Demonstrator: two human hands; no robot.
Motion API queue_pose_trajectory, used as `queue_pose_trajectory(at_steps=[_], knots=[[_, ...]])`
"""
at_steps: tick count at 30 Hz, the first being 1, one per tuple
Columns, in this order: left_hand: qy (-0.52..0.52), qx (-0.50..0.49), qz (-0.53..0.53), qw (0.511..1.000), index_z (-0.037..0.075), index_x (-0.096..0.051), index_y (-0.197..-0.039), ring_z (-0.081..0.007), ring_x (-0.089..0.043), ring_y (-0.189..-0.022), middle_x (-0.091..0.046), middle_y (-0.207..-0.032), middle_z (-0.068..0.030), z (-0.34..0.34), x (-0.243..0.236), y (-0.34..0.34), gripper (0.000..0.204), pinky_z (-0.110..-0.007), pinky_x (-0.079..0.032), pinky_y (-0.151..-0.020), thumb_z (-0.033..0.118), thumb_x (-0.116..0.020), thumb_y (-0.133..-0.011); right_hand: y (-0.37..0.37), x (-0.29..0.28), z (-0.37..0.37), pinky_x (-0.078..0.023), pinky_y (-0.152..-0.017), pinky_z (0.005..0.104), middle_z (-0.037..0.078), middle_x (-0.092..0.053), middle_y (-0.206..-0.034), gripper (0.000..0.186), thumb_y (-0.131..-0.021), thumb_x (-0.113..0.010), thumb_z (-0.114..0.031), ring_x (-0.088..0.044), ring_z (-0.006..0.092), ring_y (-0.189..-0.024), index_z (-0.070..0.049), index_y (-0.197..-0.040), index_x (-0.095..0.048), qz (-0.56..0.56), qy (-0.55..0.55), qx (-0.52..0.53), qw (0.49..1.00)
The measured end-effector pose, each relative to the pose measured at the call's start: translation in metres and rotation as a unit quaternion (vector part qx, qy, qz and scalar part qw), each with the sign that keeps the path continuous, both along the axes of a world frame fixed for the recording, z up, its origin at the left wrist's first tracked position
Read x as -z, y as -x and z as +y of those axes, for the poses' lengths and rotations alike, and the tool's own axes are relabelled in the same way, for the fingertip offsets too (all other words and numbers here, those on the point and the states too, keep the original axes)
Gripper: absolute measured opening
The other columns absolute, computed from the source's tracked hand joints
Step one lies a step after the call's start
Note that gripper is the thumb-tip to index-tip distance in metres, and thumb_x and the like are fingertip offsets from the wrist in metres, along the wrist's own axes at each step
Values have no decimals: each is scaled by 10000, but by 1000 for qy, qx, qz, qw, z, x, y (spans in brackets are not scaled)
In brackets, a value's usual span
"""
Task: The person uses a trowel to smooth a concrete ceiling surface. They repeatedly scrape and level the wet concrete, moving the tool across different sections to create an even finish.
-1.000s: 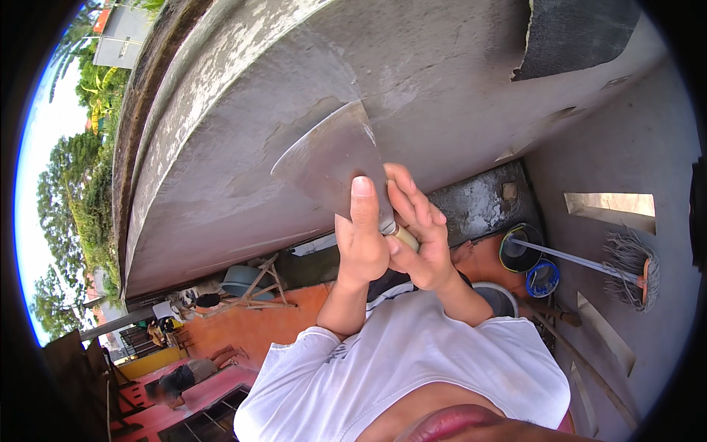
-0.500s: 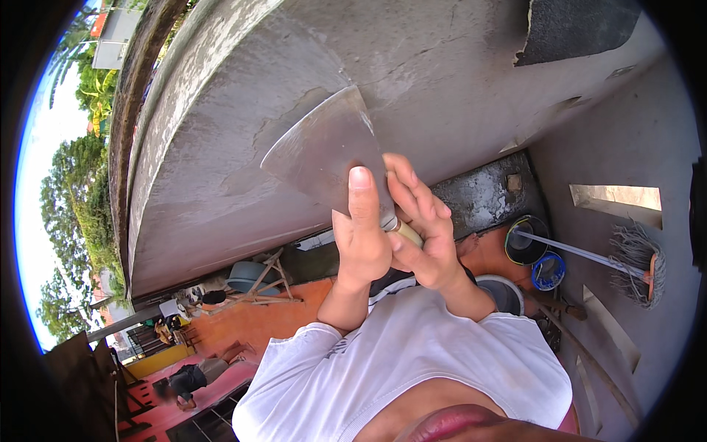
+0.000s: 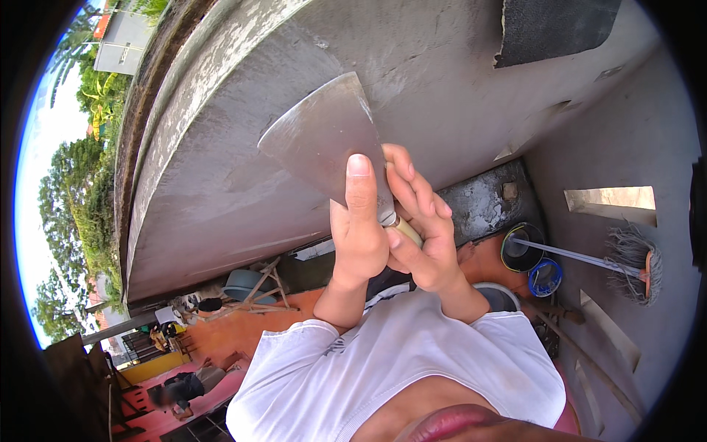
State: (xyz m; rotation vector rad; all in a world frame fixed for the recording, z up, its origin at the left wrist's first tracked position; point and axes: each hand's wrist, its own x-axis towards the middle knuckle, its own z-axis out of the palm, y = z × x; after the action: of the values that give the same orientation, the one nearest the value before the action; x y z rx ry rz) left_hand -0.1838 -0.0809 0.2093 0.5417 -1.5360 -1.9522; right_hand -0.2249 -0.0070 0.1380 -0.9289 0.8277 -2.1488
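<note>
A wide metal scraper (image 3: 317, 129) with a pale handle is held up at the grey plastered surface (image 3: 236, 184) with curved edge; its edge looks to be on or very near that surface. My left hand (image 3: 356, 236) grips it, thumb flat on the blade, the other fingers mostly hidden behind. My right hand (image 3: 431, 243) is wrapped loosely round the handle, thumb across it and fingertips beside the blade.
A dark rough panel (image 3: 556, 33) is at upper right. Below right are a black bucket (image 3: 519, 254), a blue bucket (image 3: 545, 283) and a mop (image 3: 641, 272). A wooden trestle (image 3: 261, 287) stands behind a basin; another person (image 3: 191, 387) is at lower left.
Both hands and the scraper have moved upward in the picture and slightly to the left, the blade sliding along or close to the plastered surface. The grip is unchanged.
</note>
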Motion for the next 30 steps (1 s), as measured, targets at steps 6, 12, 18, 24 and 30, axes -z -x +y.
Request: queue_pose_trajectory(at_steps=[6,12,18,24,30], knots=[[5,5,44,999,-18,-477,-982,-277,-636,-636,-574,-688,-159,-3,-12,4,506,-409,-565,-625,442,-293,-1083,8,-15,-2,-317,-1151,371,264,-400,-1522,623,-945,-605,-104,-402,310,-1419,158,-1453,-358,4,-1,-17,1000],[3,-14,25,1000,-17,-472,-981,-264,-604,-602,-559,-660,-160,-3,-9,5,541,-423,-571,-610,487,-298,-1072,7,-13,-1,-326,-1141,362,256,-395,-1534,616,-953,-594,-98,-406,294,-1417,153,-1460,-350,21,0,3,1000],[7,7,47,999,-5,-470,-960,-253,-595,-593,-552,-661,-148,-1,-22,8,539,-424,-575,-607,501,-317,-1067,9,-29,1,-331,-1132,358,233,-404,-1538,607,-958,-589,-99,-423,277,-1403,138,-1466,-357,24,-12,3,1000],[-11,24,52,998,1,-460,-966,-261,-608,-600,-558,-657,-157,-7,-16,4,531,-422,-577,-593,498,-303,-1071,3,-25,1,-333,-1130,360,221,-416,-1535,605,-955,-593,-96,-428,273,-1400,129,-1468,-365,45,-27,35,998],[-37,12,27,999,11,-462,-972,-269,-617,-604,-559,-654,-149,2,-7,3,521,-415,-575,-608,498,-306,-1069,0,-20,8,-344,-1117,345,190,-437,-1531,594,-948,-599,-86,-444,243,-1387,104,-1469,-389,16,-47,27,998]])
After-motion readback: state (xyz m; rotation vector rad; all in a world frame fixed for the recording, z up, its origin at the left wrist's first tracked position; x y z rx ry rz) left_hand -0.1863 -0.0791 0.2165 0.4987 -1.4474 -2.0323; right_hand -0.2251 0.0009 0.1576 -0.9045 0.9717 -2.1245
